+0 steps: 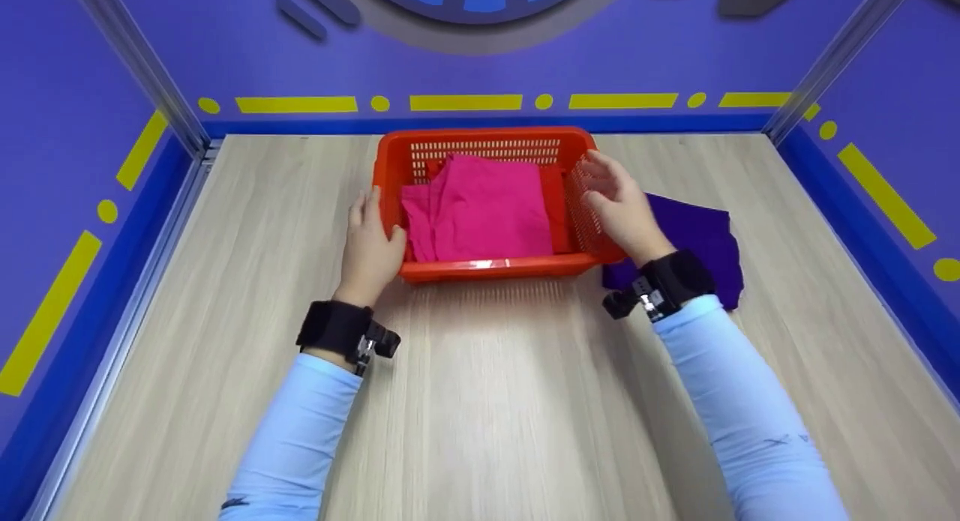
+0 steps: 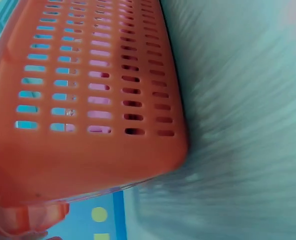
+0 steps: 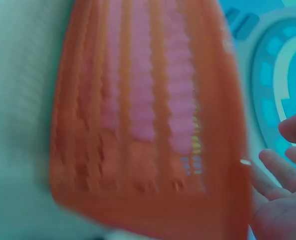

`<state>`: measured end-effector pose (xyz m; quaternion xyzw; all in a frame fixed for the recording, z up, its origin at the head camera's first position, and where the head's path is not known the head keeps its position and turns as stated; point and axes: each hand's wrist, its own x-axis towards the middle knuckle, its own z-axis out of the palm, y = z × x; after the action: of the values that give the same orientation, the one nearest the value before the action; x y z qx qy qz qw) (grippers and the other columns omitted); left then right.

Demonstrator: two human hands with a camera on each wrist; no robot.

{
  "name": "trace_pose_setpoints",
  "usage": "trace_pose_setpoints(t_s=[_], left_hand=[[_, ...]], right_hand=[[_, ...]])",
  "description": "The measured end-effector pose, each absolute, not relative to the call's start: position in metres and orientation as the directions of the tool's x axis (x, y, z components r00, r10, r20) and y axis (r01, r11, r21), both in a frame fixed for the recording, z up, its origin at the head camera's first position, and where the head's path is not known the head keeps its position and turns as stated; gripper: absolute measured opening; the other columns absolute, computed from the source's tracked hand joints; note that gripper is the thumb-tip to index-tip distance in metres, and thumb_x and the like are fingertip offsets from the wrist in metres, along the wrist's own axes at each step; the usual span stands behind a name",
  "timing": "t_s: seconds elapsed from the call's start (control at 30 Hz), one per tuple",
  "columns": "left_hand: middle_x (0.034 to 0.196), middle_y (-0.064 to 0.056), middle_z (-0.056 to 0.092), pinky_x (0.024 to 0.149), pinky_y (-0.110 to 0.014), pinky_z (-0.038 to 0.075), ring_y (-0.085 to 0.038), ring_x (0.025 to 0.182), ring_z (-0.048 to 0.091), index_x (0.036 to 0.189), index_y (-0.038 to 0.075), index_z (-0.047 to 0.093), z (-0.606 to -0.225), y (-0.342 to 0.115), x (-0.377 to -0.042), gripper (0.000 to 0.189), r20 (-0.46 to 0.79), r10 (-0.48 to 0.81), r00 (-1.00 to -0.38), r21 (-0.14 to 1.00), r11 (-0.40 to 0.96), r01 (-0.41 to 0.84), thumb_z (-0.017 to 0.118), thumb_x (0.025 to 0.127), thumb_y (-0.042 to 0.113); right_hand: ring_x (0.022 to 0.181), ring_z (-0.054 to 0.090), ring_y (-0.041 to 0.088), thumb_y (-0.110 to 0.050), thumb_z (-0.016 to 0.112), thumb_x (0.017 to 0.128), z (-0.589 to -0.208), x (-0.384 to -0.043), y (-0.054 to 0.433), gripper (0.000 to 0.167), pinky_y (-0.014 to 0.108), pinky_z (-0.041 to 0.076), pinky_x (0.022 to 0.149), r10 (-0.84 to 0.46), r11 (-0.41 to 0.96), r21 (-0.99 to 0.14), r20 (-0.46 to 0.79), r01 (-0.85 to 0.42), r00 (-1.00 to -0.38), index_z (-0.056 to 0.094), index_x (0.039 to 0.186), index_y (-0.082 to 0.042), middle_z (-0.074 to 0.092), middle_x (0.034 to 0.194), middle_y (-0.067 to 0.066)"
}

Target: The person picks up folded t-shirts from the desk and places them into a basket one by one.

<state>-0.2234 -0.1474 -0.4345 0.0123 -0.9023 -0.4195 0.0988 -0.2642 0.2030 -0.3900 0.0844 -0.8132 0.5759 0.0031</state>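
Observation:
An orange-red plastic basket (image 1: 487,267) with slotted walls stands on the table. Inside lies a folded bright pink cloth (image 1: 487,206), partly over a red cloth (image 1: 553,206). My left hand (image 1: 369,244) holds the basket's left side, thumb over the rim and fingers along the outside. In the left wrist view the slotted wall (image 2: 88,155) hides most of that hand. Over the right rim is my right hand (image 1: 622,206), fingers loosely bent and apart. The right wrist view shows its fingers (image 3: 282,170) spread beside the rim, with nothing between them.
A folded dark purple cloth (image 1: 694,244) lies on the wooden table (image 1: 480,401) to the right of the basket, partly under my right wrist. Blue-purple panels (image 1: 480,71) with yellow marks enclose the back and both sides.

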Motion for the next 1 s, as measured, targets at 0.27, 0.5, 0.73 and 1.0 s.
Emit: trace_pose_setpoints(t_s=[0.27,0.5,0.73,1.0], left_hand=[[0.161,-0.024,0.028,0.094,-0.042,0.046,-0.03,0.093,0.055,0.163,0.013,-0.006,-0.44,-0.157,-0.216,0.083,-0.086,-0.115,-0.99,0.911,0.394,-0.125,0.049,0.102,0.011],[0.169,-0.01,0.007,0.12,-0.04,0.024,-0.025,0.141,0.031,0.164,0.017,-0.006,-0.438,-0.153,-0.217,0.083,-0.152,-0.08,-0.985,0.94,0.295,-0.169,0.04,0.097,-0.001],[0.168,-0.013,0.013,0.121,-0.043,0.026,-0.03,0.146,0.031,0.164,0.018,-0.004,-0.442,-0.15,-0.217,0.083,-0.142,-0.089,-0.986,0.946,0.279,-0.162,0.039,0.096,-0.004],[0.167,-0.015,0.014,0.114,-0.044,0.034,-0.032,0.135,0.041,0.164,0.017,-0.004,-0.44,-0.151,-0.217,0.082,-0.146,-0.095,-0.985,0.944,0.285,-0.167,0.039,0.097,-0.002]], right_hand=[[0.146,0.032,0.041,-0.006,0.05,0.1,-0.395,-0.264,0.267,0.064,0.053,0.028,0.119,-0.084,0.543,-0.83,0.098,-0.128,-0.992,0.027,0.159,-0.003,0.034,0.159,0.024],[0.147,0.01,0.056,-0.025,0.054,0.103,-0.427,-0.26,0.314,0.076,0.069,0.01,0.117,-0.103,0.825,-0.565,-0.116,-0.019,-0.988,0.013,0.162,-0.002,0.011,0.16,0.038],[0.141,-0.013,0.065,-0.053,0.056,0.099,-0.459,-0.251,0.323,0.089,0.088,0.001,0.099,-0.075,0.919,-0.388,-0.359,0.075,-0.93,0.007,0.164,-0.017,-0.01,0.161,0.036],[0.138,-0.02,0.065,-0.063,0.055,0.096,-0.466,-0.249,0.324,0.091,0.092,-0.003,0.089,-0.058,0.929,-0.362,-0.346,0.077,-0.936,0.01,0.164,-0.022,-0.012,0.163,0.033]])
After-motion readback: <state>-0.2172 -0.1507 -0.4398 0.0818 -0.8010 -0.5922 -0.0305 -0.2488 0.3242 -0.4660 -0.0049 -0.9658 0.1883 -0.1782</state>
